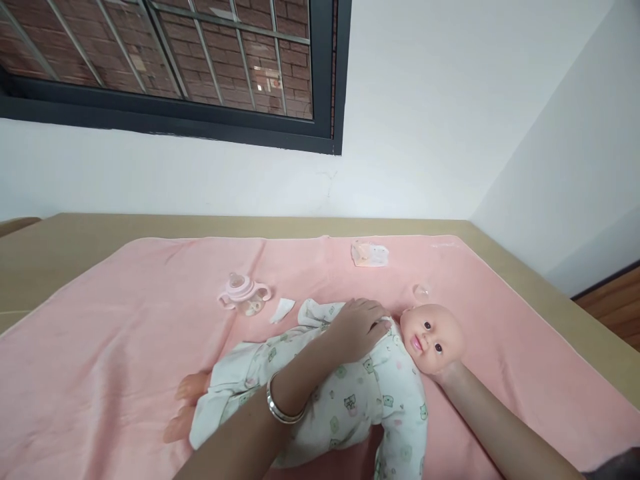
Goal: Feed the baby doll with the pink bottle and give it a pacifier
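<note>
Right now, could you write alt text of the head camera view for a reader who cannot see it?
A plastic baby doll in a white printed romper lies on a pink blanket; the person's left hand rests flat on its chest and the right hand reaches under its head. A pink handled baby bottle sits beyond it.

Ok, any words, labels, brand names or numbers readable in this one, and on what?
None can be read.
Packet: any print is too small and blurred.
Doll's suit: only small animal figures, no letters.
Feeding bottle: no markings legible.
</note>
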Demonstrator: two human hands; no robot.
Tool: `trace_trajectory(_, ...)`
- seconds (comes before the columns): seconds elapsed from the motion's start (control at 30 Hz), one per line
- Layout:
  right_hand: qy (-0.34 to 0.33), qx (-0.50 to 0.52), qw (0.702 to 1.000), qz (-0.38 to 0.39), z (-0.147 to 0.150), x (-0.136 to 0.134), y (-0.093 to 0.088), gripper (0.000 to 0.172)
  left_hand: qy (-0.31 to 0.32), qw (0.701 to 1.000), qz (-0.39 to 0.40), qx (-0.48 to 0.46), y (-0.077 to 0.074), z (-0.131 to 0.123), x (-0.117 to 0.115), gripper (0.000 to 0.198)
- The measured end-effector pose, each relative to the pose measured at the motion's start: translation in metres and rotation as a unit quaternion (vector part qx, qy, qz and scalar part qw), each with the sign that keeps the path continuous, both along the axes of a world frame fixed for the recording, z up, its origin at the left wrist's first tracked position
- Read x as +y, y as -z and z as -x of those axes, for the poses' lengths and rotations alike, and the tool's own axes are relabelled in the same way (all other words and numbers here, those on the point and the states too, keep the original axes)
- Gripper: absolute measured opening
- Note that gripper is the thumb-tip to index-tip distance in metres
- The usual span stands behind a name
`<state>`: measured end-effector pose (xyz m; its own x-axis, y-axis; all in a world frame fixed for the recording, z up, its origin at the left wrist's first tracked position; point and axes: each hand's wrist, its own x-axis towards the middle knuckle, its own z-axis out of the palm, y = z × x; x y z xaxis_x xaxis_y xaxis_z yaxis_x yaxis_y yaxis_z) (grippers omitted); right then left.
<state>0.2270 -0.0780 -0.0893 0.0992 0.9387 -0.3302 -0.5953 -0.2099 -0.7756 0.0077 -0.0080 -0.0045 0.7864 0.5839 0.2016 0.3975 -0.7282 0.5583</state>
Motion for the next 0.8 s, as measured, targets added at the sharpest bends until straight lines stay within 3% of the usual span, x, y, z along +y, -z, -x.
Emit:
trace_trajectory(0.1, 0.036, 0.106, 0.991, 0.077, -0.003, -0.015, -0.029, 0.027, -0.012, 1.000, -0.003, 0.017, -0.002, 0.003, -0.004, 0.026)
trace_trajectory(0.17, 0.059, 0.105, 0.983, 0.138, -0.008, -0.022, -0.036, 0.026, -0.032, 0.999, -0.004, 0.030, -0.001, 0.007, -0.010, 0.029)
trace_trajectory(0.27, 0.081, 0.061, 0.976, 0.191, -0.021, -0.029, -0.027, 0.026, -0.060, 0.997, -0.008, 0.046, 0.005, 0.019, -0.022, 0.036)
trace_trajectory(0.33, 0.076, 0.059, 0.979, 0.180, -0.030, -0.031, -0.016, 0.028, -0.068, 0.995, -0.022, 0.065, 0.012, 0.031, -0.031, 0.041)
trace_trajectory(0.47, -0.010, 0.051, 0.988, 0.145, -0.051, -0.033, -0.007, 0.034, -0.072, 0.986, -0.121, 0.090, 0.029, 0.065, -0.049, 0.050)
trace_trajectory(0.6, -0.113, -0.105, 0.974, 0.167, -0.078, -0.021, -0.026, 0.039, -0.053, 0.957, -0.279, 0.065, 0.043, 0.101, -0.067, 0.052)
trace_trajectory(0.7, -0.084, -0.279, 0.942, 0.166, -0.092, 0.003, -0.048, 0.039, -0.039, 0.928, -0.364, 0.065, 0.054, 0.120, -0.079, 0.053)
trace_trajectory(0.8, -0.065, -0.431, 0.890, 0.136, -0.093, 0.036, -0.065, 0.041, -0.048, 0.913, -0.403, 0.044, 0.071, 0.128, -0.087, 0.047)
